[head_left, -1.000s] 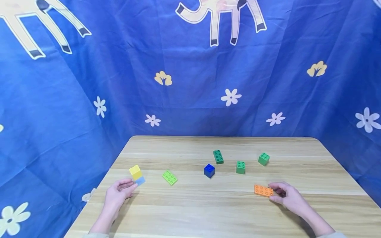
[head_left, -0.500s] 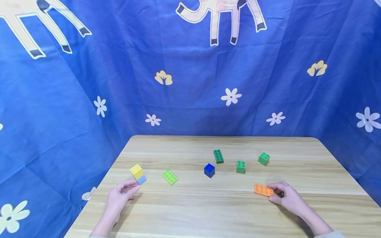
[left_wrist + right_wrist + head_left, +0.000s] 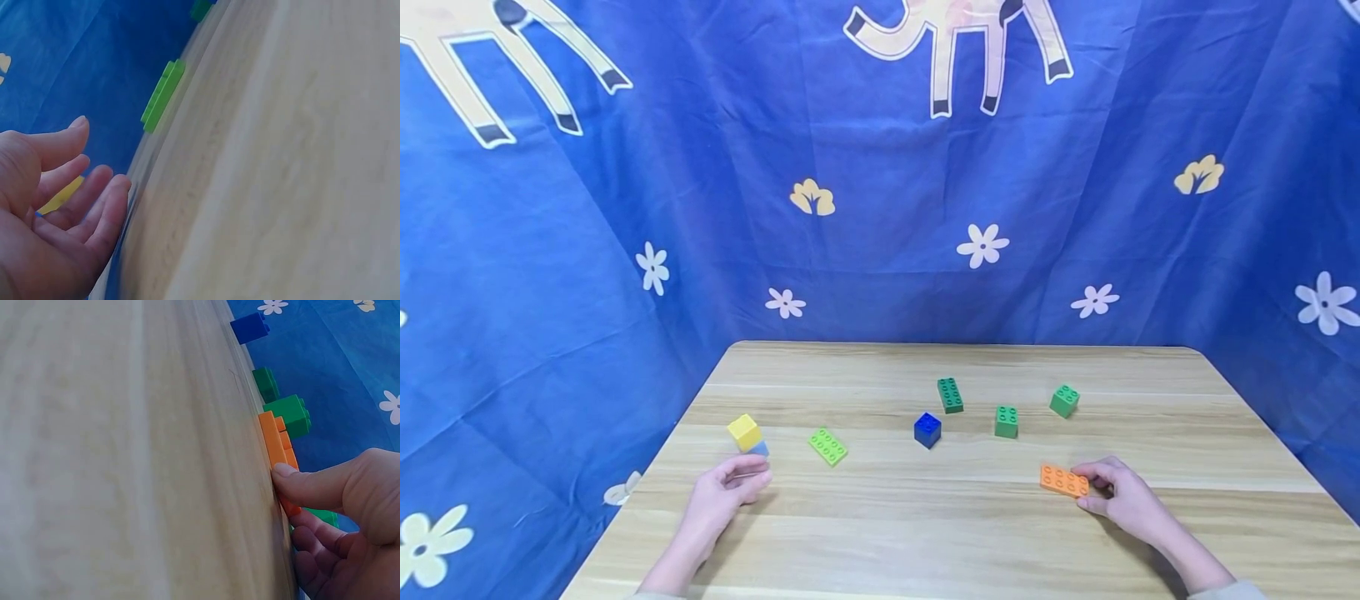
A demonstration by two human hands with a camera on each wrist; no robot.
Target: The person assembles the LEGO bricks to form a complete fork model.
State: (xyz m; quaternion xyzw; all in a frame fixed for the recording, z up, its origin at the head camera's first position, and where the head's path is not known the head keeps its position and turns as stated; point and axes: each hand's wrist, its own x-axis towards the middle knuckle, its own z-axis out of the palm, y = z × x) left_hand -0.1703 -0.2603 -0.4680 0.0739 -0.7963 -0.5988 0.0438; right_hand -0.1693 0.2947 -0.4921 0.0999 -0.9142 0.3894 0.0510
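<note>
In the head view, the left hand [image 3: 724,493], fingers relaxed and free, is just nearer than the light blue block [image 3: 760,448]; at right on the table [image 3: 925,533], the right hand [image 3: 1123,497] pinches the right end of the orange brick [image 3: 1062,481]. The left wrist view shows a lime brick [image 3: 163,97] beyond the loosely curved fingers. In the right wrist view, the thumb presses the orange brick's side.

Head view high, facing down — wrist views low, close — table [image 3: 887,533] shared
</note>
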